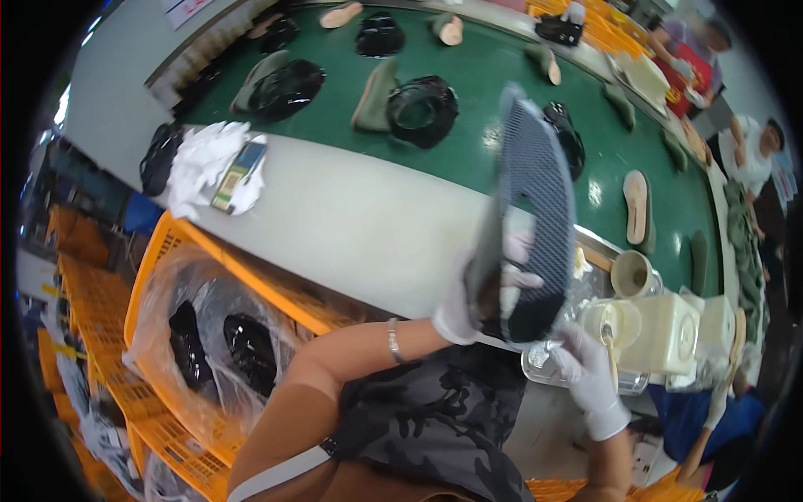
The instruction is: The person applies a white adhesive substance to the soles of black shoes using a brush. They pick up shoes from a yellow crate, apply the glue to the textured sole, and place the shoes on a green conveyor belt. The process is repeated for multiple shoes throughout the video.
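My left hand (456, 316), in a white glove, grips a dark shoe sole (548, 192) with a textured face. It is raised nearly upright above the near edge of the table, and some fingers show through a gap beside it. My gloved right hand (590, 372) is at the sole's lower end, fingers drawn together. Whatever its fingertips hold, if anything, is hard to make out. Just beside that hand, a brush (610, 339) leans in a whitish tub (626, 320). A clear tray (544, 368) sits below the sole.
A green conveyor belt (330, 113) carries green boot uppers (376, 96), black glossy pieces (422, 110) and pale soles (636, 209). White cloths (201, 163) lie left; an orange crate (155, 259) holds bagged black pieces. Right are a cup (631, 273), a jug (669, 335) and co-workers (744, 151).
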The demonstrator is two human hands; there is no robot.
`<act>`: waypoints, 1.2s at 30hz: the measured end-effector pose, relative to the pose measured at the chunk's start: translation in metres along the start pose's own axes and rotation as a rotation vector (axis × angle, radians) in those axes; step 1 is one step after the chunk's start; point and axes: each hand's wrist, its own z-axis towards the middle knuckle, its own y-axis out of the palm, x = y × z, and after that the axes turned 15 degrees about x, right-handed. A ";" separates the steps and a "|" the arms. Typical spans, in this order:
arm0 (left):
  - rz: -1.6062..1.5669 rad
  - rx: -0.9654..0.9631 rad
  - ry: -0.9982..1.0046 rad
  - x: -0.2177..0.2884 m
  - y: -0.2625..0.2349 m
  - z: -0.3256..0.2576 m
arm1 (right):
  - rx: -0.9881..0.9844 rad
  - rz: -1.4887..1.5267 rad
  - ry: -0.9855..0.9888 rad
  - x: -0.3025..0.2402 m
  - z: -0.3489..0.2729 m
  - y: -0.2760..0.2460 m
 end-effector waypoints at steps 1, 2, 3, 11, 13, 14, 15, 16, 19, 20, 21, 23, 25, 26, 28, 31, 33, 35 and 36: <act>-0.019 0.012 -0.047 -0.003 0.008 -0.003 | -0.051 0.247 0.251 0.013 -0.009 0.004; 0.025 0.021 -0.082 -0.003 0.016 -0.009 | -0.010 0.472 0.244 0.024 -0.015 0.013; 0.084 0.027 -0.109 -0.005 0.021 -0.015 | 0.037 0.707 0.237 0.037 -0.021 0.026; 0.039 -0.092 -0.377 -0.009 0.014 -0.037 | 0.127 1.640 0.679 0.054 -0.042 0.059; -0.131 0.029 -0.401 0.005 0.035 -0.051 | 0.031 1.758 0.732 0.046 -0.043 0.058; -0.053 0.011 -0.414 0.004 0.034 -0.049 | -0.008 1.806 0.748 0.046 -0.045 0.058; 0.027 -0.010 -0.424 0.004 0.031 -0.047 | -0.069 1.838 0.731 0.046 -0.046 0.057; 0.088 -0.043 -0.392 0.001 0.025 -0.042 | -0.134 1.866 0.715 0.045 -0.047 0.057; 0.256 -0.187 -0.326 0.007 0.026 -0.040 | -0.260 1.839 0.582 0.041 -0.045 0.053; 0.393 -0.286 -0.203 0.009 0.026 -0.037 | -0.222 1.797 0.549 0.036 -0.045 0.051; 0.520 -0.371 -0.068 0.012 0.025 -0.033 | -0.186 1.753 0.518 0.030 -0.044 0.048; 0.919 -0.616 0.436 0.012 0.011 -0.014 | -0.140 1.713 0.442 0.021 -0.035 0.039; 1.281 -0.535 0.638 0.011 -0.031 0.005 | -0.125 1.648 0.373 0.015 -0.023 0.029; 1.519 -0.509 0.782 0.023 -0.047 0.015 | -0.077 1.592 0.331 0.013 -0.016 0.020; 1.790 -0.287 0.464 0.058 -0.043 0.043 | 0.155 1.548 0.261 0.029 0.001 -0.011; 1.673 0.273 1.084 0.085 -0.107 0.111 | 0.205 1.353 0.079 0.013 0.032 -0.041; 1.609 0.479 1.009 0.106 -0.113 0.144 | 0.123 1.203 -0.075 0.010 0.061 -0.060; 1.571 0.553 0.947 0.121 -0.106 0.167 | 0.137 1.142 -0.116 0.012 0.085 -0.083; 1.561 0.582 0.867 0.129 -0.103 0.178 | 0.141 1.115 -0.131 0.012 0.094 -0.087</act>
